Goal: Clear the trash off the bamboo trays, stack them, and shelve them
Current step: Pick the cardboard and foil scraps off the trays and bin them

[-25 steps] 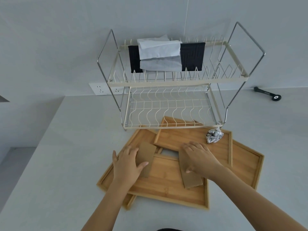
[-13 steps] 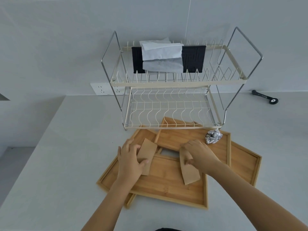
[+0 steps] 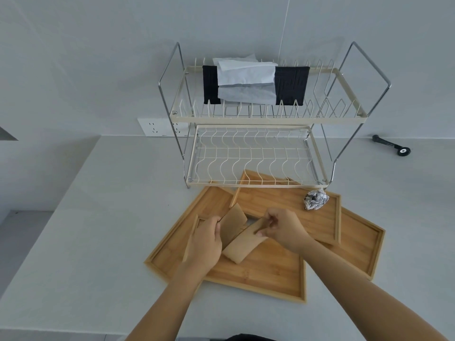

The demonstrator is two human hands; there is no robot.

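Left hand pinches one brown card piece, right hand pinches the other, both lifted just above the front bamboo tray. Crumpled paper ball sits on the rear tray. Trays overlap on the bench, touching the wire rack.

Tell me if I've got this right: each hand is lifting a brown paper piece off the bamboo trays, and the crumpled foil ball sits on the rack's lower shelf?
Not quite. The head view shows the foil ball lying on a bamboo tray just in front of the rack, not on its lower shelf. The rest holds.
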